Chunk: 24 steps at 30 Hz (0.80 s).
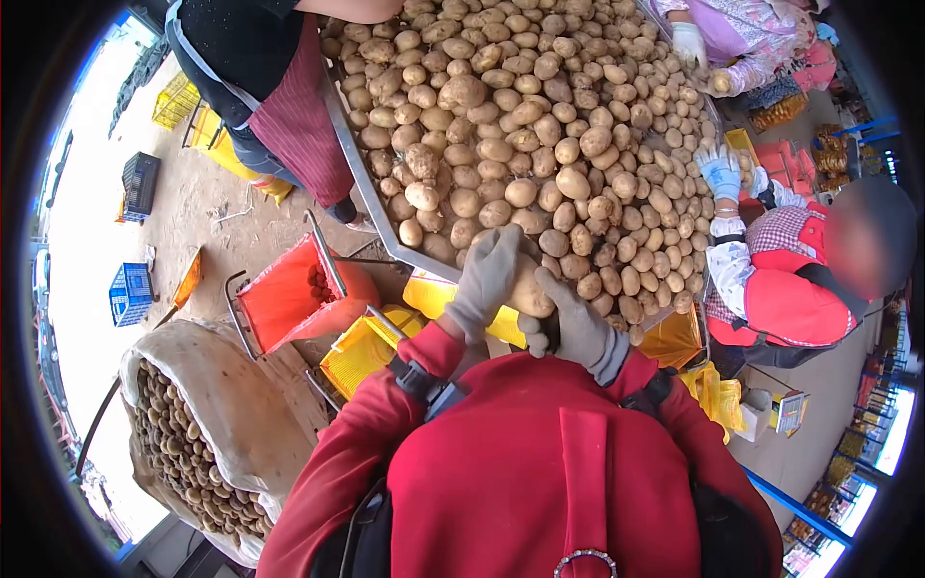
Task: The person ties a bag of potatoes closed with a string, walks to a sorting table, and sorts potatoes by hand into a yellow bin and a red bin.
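Note:
A large potato (530,292) sits between my two hands at the near edge of the sorting table. My left hand (487,279), in a grey glove, curls against its left side with the fingers pointing away from me. From the right, my right hand (581,326), gloved the same way, has its fingers bent around that potato. A dark patch shows under its lower fingers. Beyond both hands, a broad heap of loose potatoes (520,149) covers the metal-edged table (361,188).
Yellow bags (361,356) and a red bag (289,294) hang on frames below the table. At lower left stands a big white sack (231,405) of potatoes. Co-workers stand around the table; one gloved hand (718,171) reaches in from the right. Crates (130,294) lie on the floor.

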### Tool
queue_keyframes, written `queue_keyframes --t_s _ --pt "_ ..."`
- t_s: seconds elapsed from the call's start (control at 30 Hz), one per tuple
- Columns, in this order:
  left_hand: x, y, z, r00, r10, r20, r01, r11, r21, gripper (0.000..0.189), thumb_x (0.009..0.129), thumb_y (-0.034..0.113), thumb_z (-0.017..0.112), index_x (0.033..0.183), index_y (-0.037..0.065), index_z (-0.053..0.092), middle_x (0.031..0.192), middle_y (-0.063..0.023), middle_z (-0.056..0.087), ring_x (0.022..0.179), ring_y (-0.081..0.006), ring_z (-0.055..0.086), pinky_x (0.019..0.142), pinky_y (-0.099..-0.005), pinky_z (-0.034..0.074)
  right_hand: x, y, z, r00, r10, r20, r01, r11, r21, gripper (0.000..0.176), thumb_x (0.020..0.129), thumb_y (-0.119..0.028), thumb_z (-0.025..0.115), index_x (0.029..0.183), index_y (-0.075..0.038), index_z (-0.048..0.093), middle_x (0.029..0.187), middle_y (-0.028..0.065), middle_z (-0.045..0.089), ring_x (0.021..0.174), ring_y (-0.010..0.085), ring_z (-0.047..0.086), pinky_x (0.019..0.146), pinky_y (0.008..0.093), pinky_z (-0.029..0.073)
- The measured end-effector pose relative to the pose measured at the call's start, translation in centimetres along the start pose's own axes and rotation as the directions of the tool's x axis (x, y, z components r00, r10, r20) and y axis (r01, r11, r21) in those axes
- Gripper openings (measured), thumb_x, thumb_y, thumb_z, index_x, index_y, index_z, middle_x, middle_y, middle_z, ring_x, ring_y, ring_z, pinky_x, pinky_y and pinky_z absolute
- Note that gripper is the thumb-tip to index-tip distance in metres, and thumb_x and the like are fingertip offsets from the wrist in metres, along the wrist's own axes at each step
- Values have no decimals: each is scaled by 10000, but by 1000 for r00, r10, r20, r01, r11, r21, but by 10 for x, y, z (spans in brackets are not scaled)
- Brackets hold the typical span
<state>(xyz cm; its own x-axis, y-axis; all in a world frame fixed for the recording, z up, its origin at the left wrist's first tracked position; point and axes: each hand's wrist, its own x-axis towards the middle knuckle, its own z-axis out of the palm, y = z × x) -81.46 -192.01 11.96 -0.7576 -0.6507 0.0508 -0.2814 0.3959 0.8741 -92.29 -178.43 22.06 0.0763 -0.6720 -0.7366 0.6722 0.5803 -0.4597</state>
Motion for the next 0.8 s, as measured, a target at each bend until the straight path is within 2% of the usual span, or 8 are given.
queue_keyframes --t_s 0.13,0.23,0.33,0.4,0.53,0.6,0.67,0.8 --pt "-22 -12 -14 976 187 -116 -184 982 35 374 898 -16 598 1266 6 534 1163 -193 701 1052 -335 704 856 -403 576 8 0 -21 987 65 149 -69 997 24 546 1043 -615 451 984 -87 577 686 57 578 552 192 580 529 305 486" --pt "-51 22 -33 953 -184 241 303 529 -793 374 994 167 587 1326 17 501 1119 -186 710 1012 -307 728 829 -398 604 22 0 -26 980 24 197 36 955 -294 490 1044 -555 500 972 -79 593 707 89 622 575 229 625 555 335 500" --pt "-87 41 -51 833 -377 405 541 402 -738 384 1034 368 599 1204 25 629 1033 -121 715 957 -201 703 823 -334 572 74 34 -73 976 -161 149 215 573 -790 465 1030 -503 515 960 -60 637 708 123 647 583 249 645 592 334 520" --pt "-135 -5 -26 897 -415 156 422 695 -582 428 1016 384 632 1252 27 631 1019 -91 721 943 -159 683 840 -314 556 65 18 -42 990 -140 7 53 329 -943 395 1020 -418 538 967 -48 668 716 146 658 596 259 654 613 336 531" --pt "-213 -35 -51 539 -834 -116 616 485 -621 374 957 282 713 1256 61 682 1113 -92 754 929 -161 722 871 -290 567 70 2 -88 983 -168 -72 77 736 -672 247 1016 -272 596 1020 -48 699 765 37 700 678 117 660 590 277 520" --pt "-269 -112 -55 590 -691 -418 758 653 -11 504 953 277 697 1366 9 588 1282 -206 694 1067 -305 723 910 -374 572 70 -8 -109 935 -354 -27 124 397 -910 269 1020 -291 574 1039 -54 699 818 119 727 719 252 709 678 373 549" --pt "-264 -106 -75 505 -758 -413 775 188 604 715 930 325 632 1521 -14 416 1555 -335 408 1407 -457 472 1152 -516 409 68 -14 -116 918 -396 -36 115 349 -930 280 1019 -319 563 1057 -81 707 870 154 731 798 317 725 747 395 558" --pt "-167 -100 -82 826 -421 -375 563 661 497 764 930 341 638 1538 -32 367 1564 -305 406 1471 -460 369 1219 -514 302 62 -24 -114 877 -479 26 130 186 -974 271 1021 -334 573 1113 -120 710 893 157 742 854 332 734 755 414 568"
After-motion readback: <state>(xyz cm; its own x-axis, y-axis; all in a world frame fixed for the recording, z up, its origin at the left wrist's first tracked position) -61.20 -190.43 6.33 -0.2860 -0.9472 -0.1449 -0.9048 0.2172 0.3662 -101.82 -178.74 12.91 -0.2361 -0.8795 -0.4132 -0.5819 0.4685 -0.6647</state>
